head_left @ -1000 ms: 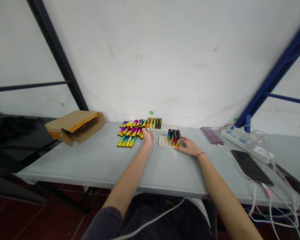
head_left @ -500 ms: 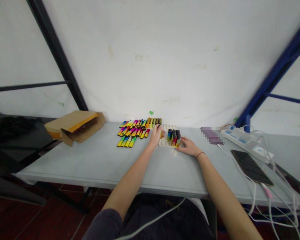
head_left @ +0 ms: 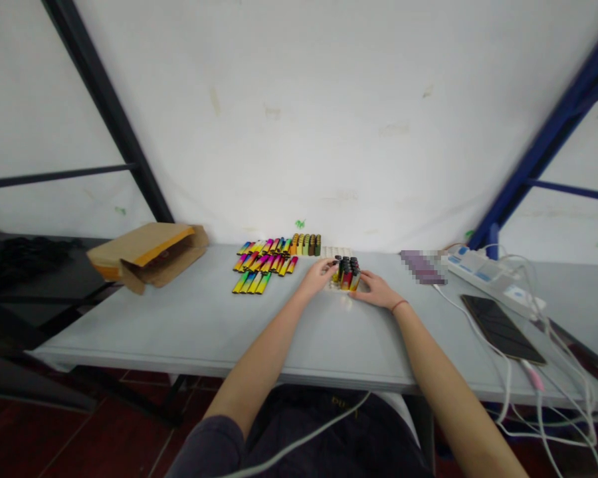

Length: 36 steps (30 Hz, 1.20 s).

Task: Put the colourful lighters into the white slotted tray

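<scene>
My left hand (head_left: pixel 319 277) is closed in a pinch on a lighter with a black top, at the left side of the upright lighters (head_left: pixel 349 273). Most of the held lighter is hidden by the fingers. The upright lighters stand close together in a white tray with holes (head_left: pixel 331 287). Curved around the tray's right edge, my right hand (head_left: pixel 377 291) touches the tray or the nearest lighters, fingers apart. Left of the hands, several rainbow-coloured lighters (head_left: pixel 264 262) lie flat in rows. Behind them, yellow and green lighters (head_left: pixel 305 245) stand upright beside a white holder strip (head_left: pixel 337 252).
An opened brown cardboard box (head_left: pixel 144 252) lies at the left of the grey table (head_left: pixel 179 332). On the right are a dark phone (head_left: pixel 502 328), a blurred purple item (head_left: pixel 422 267), a white power strip (head_left: pixel 496 282) and tangled white cables (head_left: pixel 508 392). A wall (head_left: pixel 329 133) stands behind.
My left hand has moved right with its lighter, from the tray's left edge to the upright lighters. My right hand stays at the tray's right side.
</scene>
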Motion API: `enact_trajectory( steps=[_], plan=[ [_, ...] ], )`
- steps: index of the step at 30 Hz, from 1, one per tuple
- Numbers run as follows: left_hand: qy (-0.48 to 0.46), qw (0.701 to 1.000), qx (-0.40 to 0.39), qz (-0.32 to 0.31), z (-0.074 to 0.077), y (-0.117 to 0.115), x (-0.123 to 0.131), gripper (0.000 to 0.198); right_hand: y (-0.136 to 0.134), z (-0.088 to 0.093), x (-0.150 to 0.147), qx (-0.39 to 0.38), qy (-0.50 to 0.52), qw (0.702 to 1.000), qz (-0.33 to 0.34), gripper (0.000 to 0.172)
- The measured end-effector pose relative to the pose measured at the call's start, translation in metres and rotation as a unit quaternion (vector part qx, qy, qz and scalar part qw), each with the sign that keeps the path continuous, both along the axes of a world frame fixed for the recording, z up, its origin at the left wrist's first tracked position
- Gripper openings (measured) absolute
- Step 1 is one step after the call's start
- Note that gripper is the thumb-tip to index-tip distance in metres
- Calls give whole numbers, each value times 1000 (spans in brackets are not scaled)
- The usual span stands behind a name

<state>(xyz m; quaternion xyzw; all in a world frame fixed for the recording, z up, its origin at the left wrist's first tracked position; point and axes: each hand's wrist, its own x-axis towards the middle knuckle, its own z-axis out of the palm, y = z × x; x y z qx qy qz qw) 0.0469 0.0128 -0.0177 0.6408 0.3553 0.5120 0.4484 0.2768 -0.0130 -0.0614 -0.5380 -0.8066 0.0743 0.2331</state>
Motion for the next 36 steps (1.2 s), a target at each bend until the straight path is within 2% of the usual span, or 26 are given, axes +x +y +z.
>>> enact_trajectory(
  steps=[5, 8, 10, 12, 14, 16, 19, 22, 25, 36],
  plan=[
    [66, 996, 65, -16, -4, -1, -2, 23, -1, 2, -2, -2, -7, 1000, 0, 65],
    [97, 988, 117, -4, -1, -1, -6, 15, -2, 3, -2, -5, -11, 1000, -4, 66],
    [108, 985, 129, 37, 3, 1, -11, 13, -2, 3, -2, -4, -11, 1000, -5, 65],
    [149, 975, 115, 114, 6, 4, -18, 21, -1, 3, -1, -5, -10, 1000, -6, 65],
    [244, 942, 94, 212, 8, 6, -26, 31, -1, 2, -1, -8, -11, 1000, -6, 66],
    [355, 886, 74, 290, 7, 8, -34, 40, -1, 2, 0, -11, -13, 1000, -8, 66],
    [453, 824, 43, 338, 2, 9, -42, 43, -1, 1, 0, -11, -13, 1000, -11, 66],
    [497, 797, 21, 342, -2, 10, -44, 41, -1, 1, 0, -14, -12, 1000, -16, 67],
    [512, 790, 20, 336, -2, 9, -43, 36, -1, 2, 0, -18, -18, 1000, -15, 68],
    [517, 810, 54, 272, -1, 10, -40, 25, -3, 5, -2, -22, -22, 999, -19, 69]
  ],
)
